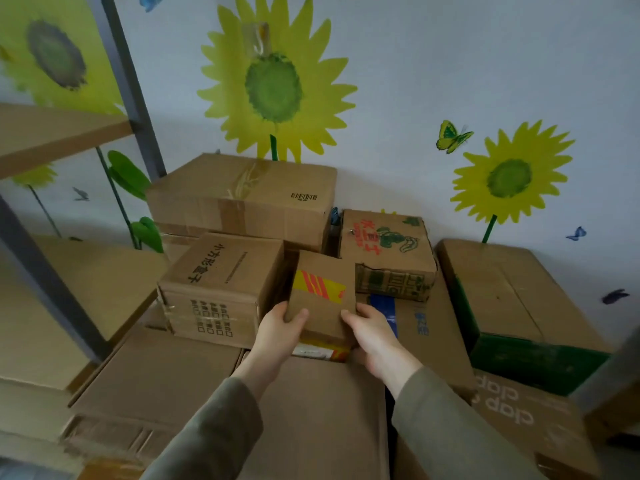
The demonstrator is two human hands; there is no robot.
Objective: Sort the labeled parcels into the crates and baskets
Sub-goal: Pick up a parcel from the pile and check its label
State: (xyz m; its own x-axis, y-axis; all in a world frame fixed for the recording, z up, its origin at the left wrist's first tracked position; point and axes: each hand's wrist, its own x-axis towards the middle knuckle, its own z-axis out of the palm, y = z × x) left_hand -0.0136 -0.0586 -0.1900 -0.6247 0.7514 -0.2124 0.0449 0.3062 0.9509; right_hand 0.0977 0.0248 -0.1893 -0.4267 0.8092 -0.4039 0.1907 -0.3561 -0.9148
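Both hands are on the small cardboard parcel [322, 299] with yellow-and-red tape, dead centre of the pile. The left hand [278, 329] grips its near-left corner and the right hand [372, 337] its near-right, thumbs pressed flat on top, the other fingers hidden beneath. At its nine o'clock sits the carton with black Chinese print [221, 289], at one o'clock the green-and-red printed carton [388, 254], and at eleven the big taped carton [242, 199].

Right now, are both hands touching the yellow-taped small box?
Touching: head view shows left hand and right hand gripping the small box at its corners.
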